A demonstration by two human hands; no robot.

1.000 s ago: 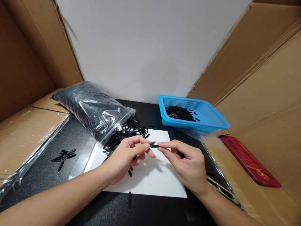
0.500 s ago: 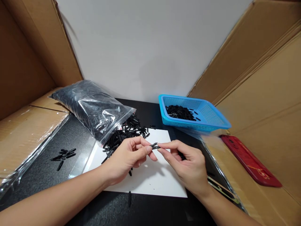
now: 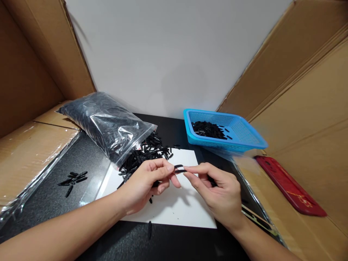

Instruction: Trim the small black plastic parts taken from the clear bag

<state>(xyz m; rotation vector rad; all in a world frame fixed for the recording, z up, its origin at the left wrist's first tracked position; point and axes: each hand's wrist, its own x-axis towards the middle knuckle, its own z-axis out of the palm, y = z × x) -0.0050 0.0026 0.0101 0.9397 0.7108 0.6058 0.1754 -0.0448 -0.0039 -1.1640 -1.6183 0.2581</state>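
Over a white sheet [image 3: 187, 214], my left hand [image 3: 152, 177] pinches a slim black piece [image 3: 178, 166] between thumb and index finger. My right hand [image 3: 220, 188] grips the end of a second slim black piece [image 3: 179, 171] just below the first; the two lie nearly parallel. More black shows inside the curled fingers of my right hand, too hidden to make out. Behind my left hand a heap of such pieces [image 3: 141, 156] spills from the mouth of a clear zip bag [image 3: 108, 123] filled with them.
A blue plastic basket [image 3: 228, 145] with a pile of black pieces [image 3: 208, 129] stands at the back right. A few pieces [image 3: 73, 178] lie on the dark table at left. A red case-like object [image 3: 290, 186] rests on cardboard at right. Cardboard walls flank both sides.
My right hand has shifted slightly right. The two black pieces, formerly close together between my fingertips, now show a wider gap and more of their length.
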